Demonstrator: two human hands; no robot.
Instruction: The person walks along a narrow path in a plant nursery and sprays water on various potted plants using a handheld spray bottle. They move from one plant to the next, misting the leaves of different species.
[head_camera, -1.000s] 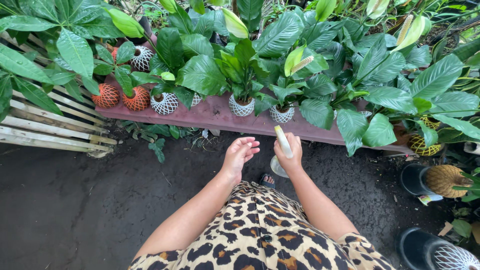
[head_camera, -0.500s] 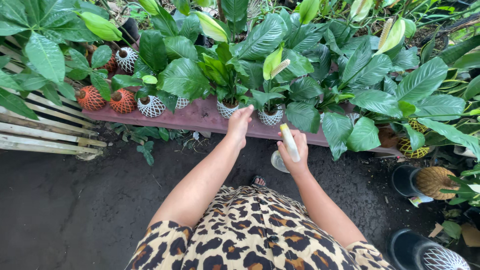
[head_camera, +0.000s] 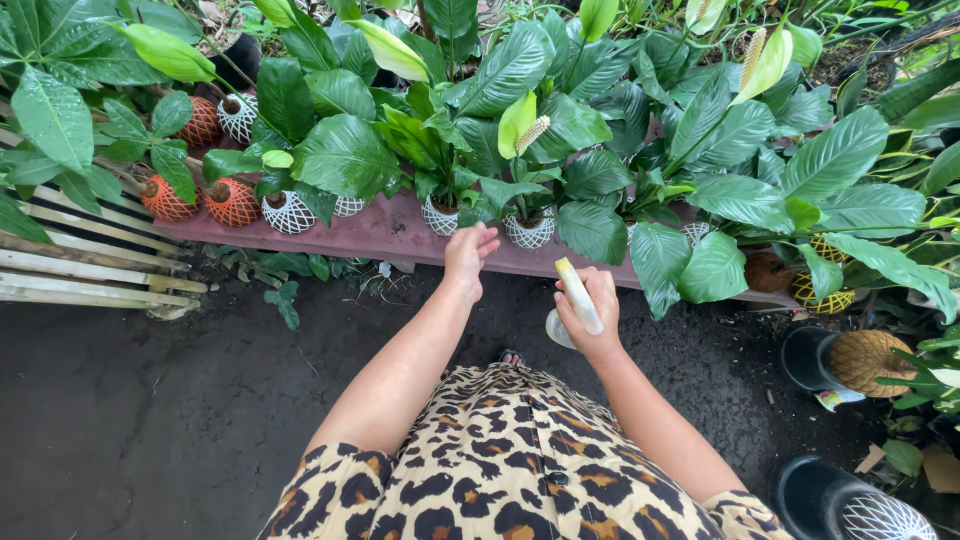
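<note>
My right hand (head_camera: 595, 318) is shut on a small spray bottle (head_camera: 578, 297) with a pale yellow top, held upright in front of a maroon plank shelf (head_camera: 370, 236). My left hand (head_camera: 468, 255) reaches forward with fingers loosely spread, holding nothing, just below a leafy plant in a white net pot (head_camera: 440, 217). Another white net pot (head_camera: 528, 230) stands to the right of that hand. Big green leaves and pale flower spikes (head_camera: 530, 130) crowd above the shelf.
Orange net pots (head_camera: 232, 202) and white ones (head_camera: 288, 212) line the shelf's left part. Wooden slats (head_camera: 90, 270) lie at the left. Dark wet ground (head_camera: 150, 400) spreads below. Black pots (head_camera: 812, 355) stand at the right, one holding a coir ball (head_camera: 865, 360).
The view has shifted a little, and both arms have stretched further toward the shelf. My left hand has moved up close to the white net pot; the bottle stays in my right hand.
</note>
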